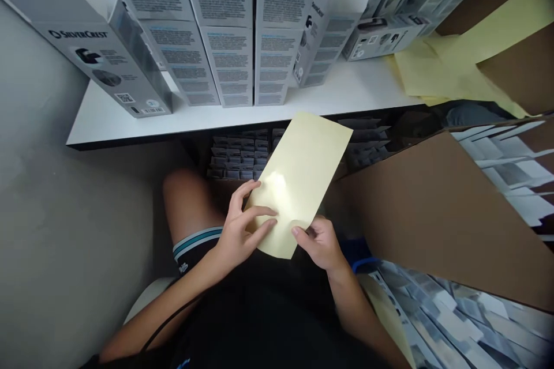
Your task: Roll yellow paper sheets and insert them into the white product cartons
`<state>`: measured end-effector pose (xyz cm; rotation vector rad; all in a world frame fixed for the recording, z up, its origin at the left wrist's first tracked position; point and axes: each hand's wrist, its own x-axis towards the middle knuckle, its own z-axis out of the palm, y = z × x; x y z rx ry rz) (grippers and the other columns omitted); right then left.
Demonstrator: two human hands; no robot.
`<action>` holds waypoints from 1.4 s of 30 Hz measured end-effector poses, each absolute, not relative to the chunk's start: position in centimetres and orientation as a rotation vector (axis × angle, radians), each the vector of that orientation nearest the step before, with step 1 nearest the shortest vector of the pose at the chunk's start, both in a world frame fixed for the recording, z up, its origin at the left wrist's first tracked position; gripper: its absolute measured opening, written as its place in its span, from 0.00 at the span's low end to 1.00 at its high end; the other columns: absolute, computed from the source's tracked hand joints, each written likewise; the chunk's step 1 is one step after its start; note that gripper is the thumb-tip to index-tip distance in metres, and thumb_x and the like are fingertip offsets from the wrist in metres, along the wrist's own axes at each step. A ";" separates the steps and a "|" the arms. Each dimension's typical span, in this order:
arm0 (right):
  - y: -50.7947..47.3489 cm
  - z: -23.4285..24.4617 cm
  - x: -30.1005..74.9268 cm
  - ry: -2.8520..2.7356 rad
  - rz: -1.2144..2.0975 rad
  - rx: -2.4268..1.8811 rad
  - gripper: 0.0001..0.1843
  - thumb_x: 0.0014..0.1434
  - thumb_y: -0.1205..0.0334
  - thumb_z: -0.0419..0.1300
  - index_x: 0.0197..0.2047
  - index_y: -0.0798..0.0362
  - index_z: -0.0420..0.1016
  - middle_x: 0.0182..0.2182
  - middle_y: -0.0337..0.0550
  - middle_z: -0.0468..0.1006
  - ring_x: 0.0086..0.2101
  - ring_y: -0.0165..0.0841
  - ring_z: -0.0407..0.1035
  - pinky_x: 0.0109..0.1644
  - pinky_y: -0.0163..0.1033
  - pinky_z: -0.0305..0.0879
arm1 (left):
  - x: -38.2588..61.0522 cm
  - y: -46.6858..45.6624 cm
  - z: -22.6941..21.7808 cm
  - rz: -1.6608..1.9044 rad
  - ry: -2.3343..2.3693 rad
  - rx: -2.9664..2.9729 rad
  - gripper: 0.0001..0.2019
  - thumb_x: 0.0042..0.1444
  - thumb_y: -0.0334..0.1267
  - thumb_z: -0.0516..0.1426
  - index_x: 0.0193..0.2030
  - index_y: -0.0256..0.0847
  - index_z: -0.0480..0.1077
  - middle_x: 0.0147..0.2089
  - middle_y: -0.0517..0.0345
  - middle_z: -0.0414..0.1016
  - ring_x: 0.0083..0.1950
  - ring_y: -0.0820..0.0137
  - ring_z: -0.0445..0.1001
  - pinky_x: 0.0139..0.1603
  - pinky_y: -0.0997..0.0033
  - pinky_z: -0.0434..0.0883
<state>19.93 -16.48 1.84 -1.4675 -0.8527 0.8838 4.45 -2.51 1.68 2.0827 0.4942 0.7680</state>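
Observation:
A pale yellow sheet of paper (298, 179) hangs tilted over my lap, its lower end between both hands. My left hand (240, 228) pinches its lower left edge, fingers lying across the face. My right hand (318, 242) grips the bottom right corner with thumb on top. Above it runs a white table (346, 92) with several upright grey SilverCrest boxes (225, 29).
More yellow sheets (437, 69) lie at the table's right end. One grey box (104, 46) leans at the left. A brown cardboard flap (433, 207) juts in at right, over flat grey box blanks (459, 323). Under the table a carton holds small packs (242, 155).

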 end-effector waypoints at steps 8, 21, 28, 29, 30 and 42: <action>-16.4 0.6 20.4 -0.905 0.877 -1.427 0.11 0.60 0.52 0.64 0.31 0.49 0.83 0.30 0.44 0.84 0.34 0.42 0.78 0.42 0.45 0.75 | 4.2 -1.6 2.2 0.593 0.721 1.476 0.32 0.56 0.44 0.67 0.64 0.47 0.61 0.62 0.45 0.72 0.62 0.53 0.74 0.58 0.50 0.76; -14.2 -0.1 18.0 -0.345 0.885 -1.284 0.38 0.48 0.48 0.75 0.60 0.48 0.73 0.55 0.47 0.80 0.55 0.48 0.75 0.64 0.57 0.67 | 4.2 -0.5 -0.6 0.900 0.697 2.083 0.32 0.54 0.41 0.68 0.65 0.51 0.66 0.60 0.49 0.71 0.60 0.50 0.72 0.60 0.46 0.72; -14.9 1.4 18.0 -0.659 0.744 -1.362 0.23 0.58 0.54 0.67 0.56 0.48 0.76 0.55 0.43 0.81 0.56 0.41 0.75 0.66 0.49 0.68 | 5.5 -1.3 -0.2 0.879 0.291 2.304 0.11 0.60 0.32 0.63 0.49 0.46 0.77 0.47 0.54 0.77 0.46 0.63 0.78 0.52 0.59 0.75; -15.2 1.5 17.9 -0.671 0.728 -1.394 0.21 0.59 0.55 0.65 0.55 0.48 0.77 0.53 0.43 0.82 0.55 0.40 0.76 0.65 0.47 0.69 | 5.6 -1.6 0.0 0.862 0.292 2.292 0.11 0.60 0.31 0.64 0.49 0.45 0.77 0.48 0.54 0.77 0.47 0.63 0.79 0.52 0.60 0.75; -15.5 1.6 17.8 -0.682 0.721 -1.425 0.19 0.60 0.56 0.64 0.54 0.47 0.78 0.52 0.43 0.83 0.54 0.39 0.77 0.64 0.46 0.70 | 5.6 -2.0 0.3 0.853 0.294 2.285 0.12 0.60 0.30 0.64 0.50 0.44 0.76 0.48 0.53 0.78 0.47 0.64 0.79 0.52 0.62 0.76; -16.1 -0.1 17.6 -0.895 0.547 -1.507 0.16 0.60 0.64 0.66 0.52 0.45 0.81 0.49 0.42 0.84 0.49 0.41 0.79 0.59 0.48 0.75 | 4.3 -3.0 1.6 0.915 0.310 2.187 0.08 0.59 0.26 0.63 0.45 0.37 0.78 0.42 0.49 0.83 0.41 0.67 0.82 0.41 0.69 0.80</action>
